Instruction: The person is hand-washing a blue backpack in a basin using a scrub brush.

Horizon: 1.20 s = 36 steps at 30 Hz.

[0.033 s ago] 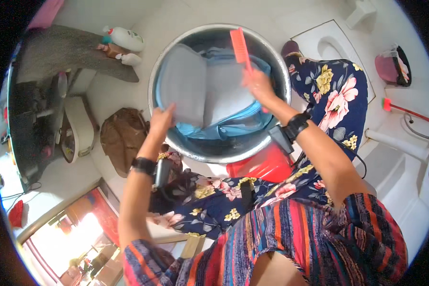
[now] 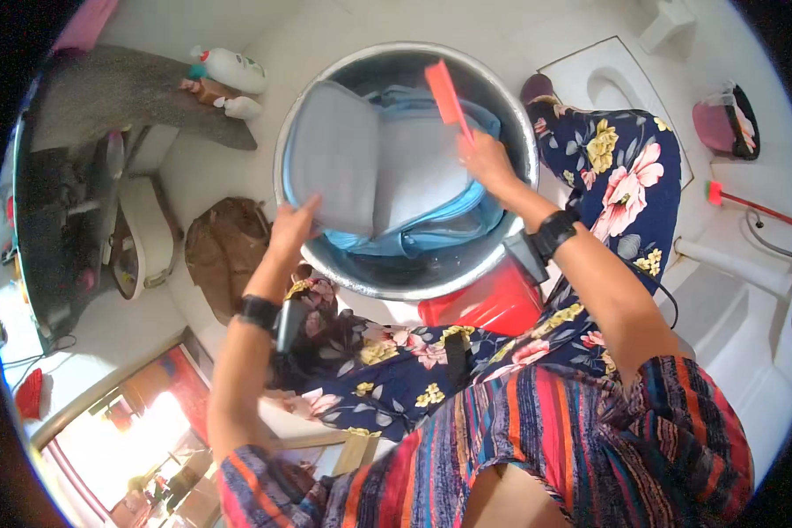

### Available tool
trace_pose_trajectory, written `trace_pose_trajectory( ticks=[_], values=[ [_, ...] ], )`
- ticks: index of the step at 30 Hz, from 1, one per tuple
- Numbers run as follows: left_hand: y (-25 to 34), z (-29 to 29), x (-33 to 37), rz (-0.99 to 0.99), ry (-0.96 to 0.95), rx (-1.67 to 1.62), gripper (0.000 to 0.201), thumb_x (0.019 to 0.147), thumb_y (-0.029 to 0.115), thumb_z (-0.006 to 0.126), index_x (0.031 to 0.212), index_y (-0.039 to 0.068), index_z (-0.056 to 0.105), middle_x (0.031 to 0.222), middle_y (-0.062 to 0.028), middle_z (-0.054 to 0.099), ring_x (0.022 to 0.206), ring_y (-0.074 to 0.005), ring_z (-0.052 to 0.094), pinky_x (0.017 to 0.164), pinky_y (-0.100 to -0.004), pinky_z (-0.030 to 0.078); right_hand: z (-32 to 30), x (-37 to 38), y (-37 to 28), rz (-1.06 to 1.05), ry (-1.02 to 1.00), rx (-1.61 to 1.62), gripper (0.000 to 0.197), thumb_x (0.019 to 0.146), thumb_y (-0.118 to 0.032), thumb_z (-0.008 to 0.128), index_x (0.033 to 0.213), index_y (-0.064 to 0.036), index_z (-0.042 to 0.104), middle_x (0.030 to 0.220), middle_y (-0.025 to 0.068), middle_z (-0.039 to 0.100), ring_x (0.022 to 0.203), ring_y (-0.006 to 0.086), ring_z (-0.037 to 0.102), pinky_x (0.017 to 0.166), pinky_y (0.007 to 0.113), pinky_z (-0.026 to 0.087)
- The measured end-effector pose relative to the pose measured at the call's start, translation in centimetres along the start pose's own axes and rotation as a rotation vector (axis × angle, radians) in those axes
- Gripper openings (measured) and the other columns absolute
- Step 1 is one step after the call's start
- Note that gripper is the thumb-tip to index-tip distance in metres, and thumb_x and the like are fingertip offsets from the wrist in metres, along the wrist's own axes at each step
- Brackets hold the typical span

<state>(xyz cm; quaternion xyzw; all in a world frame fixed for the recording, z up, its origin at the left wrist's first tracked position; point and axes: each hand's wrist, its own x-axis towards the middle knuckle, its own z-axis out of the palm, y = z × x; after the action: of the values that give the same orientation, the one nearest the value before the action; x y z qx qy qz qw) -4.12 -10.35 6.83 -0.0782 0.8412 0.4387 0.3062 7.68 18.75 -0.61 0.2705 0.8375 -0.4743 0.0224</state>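
Note:
A blue bag (image 2: 414, 242) with grey lining lies opened out inside a big round metal basin (image 2: 414, 289). Its grey flap (image 2: 334, 150) is folded back to the left. At the flap's lower left edge my left hand (image 2: 295, 224) is closed, pinching that edge. My right hand (image 2: 488, 163) is wrapped round the handle of a red-pink scrubbing brush (image 2: 446, 92). The brush is held above the right half of the bag, its head pointing up and away, apart from the cloth.
Behind the basin's near rim sits a red plastic tub (image 2: 484, 308). A brown bag (image 2: 229, 251) lies on the floor at the left. Bottles (image 2: 233, 72) stand on a dark shelf (image 2: 141, 97). At the right are a squat toilet (image 2: 612, 84) and a red-handled brush (image 2: 757, 207).
My right hand and the brush have shifted slightly right and toward me. My left hand has moved a little left, with the flap's edge.

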Motion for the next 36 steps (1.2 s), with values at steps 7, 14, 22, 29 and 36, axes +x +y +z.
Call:
trace_pose_trajectory(
  ticks=[7,14,22,29,36],
  values=[
    [-0.4,-2.8,-4.1,0.151,-0.081,0.312,0.036,0.078,0.024,0.058,0.095,-0.007,0.06,0.08,-0.0119,0.063,0.075,-0.0166,0.059,0.07,-0.0301,0.045,5.9,-4.9,-3.5,-0.189,-0.46,-0.584,0.041,0.086,-0.031,0.044,0.117,-0.004,0.044,0.086,0.0221,0.058,0.081,0.038,0.057,0.072,0.045,0.046],
    [-0.9,-3.5,-3.6,0.092,-0.107,0.094,0.033,0.08,0.021,0.057,0.097,-0.007,0.06,0.082,-0.0103,0.063,0.076,-0.0138,0.056,0.07,-0.0286,0.044,3.8,2.8,3.7,-0.424,-0.358,-0.988,0.044,0.08,-0.011,0.045,0.124,-0.0077,0.042,0.078,0.0172,0.062,0.071,0.0297,0.062,0.061,0.042,0.051],
    [-1.9,-4.3,-3.0,0.022,-0.093,0.019,0.034,0.08,0.023,0.059,0.093,-0.008,0.06,0.071,-0.0064,0.06,0.063,-0.0116,0.051,0.058,-0.0266,0.041,11.7,-4.3,-3.2,-0.464,-0.82,-0.7,0.024,0.084,-0.014,0.039,0.087,-0.0031,0.061,0.083,0.0189,0.062,0.078,0.0326,0.061,0.066,0.044,0.048],
    [-1.7,-4.2,-2.8,0.142,-0.087,0.19,0.033,0.077,0.023,0.059,0.094,-0.005,0.061,0.077,-0.0142,0.063,0.073,-0.0198,0.059,0.071,-0.032,0.045,13.5,4.0,-1.7,-0.802,-0.481,-0.842,0.027,0.081,-0.015,0.045,0.103,-0.0014,0.053,0.078,0.0174,0.062,0.071,0.0315,0.062,0.061,0.043,0.048],
    [-1.2,-4.0,-1.9,0.071,-0.142,0.176,0.037,0.079,0.026,0.055,0.099,-0.005,0.059,0.083,-0.0136,0.063,0.076,-0.0207,0.059,0.07,-0.0321,0.045,2.7,3.4,3.1,-0.412,-0.397,-0.961,0.033,0.081,-0.012,0.045,0.111,-0.001,0.044,0.08,0.0202,0.061,0.071,0.0355,0.061,0.058,0.044,0.048]
  ],
)
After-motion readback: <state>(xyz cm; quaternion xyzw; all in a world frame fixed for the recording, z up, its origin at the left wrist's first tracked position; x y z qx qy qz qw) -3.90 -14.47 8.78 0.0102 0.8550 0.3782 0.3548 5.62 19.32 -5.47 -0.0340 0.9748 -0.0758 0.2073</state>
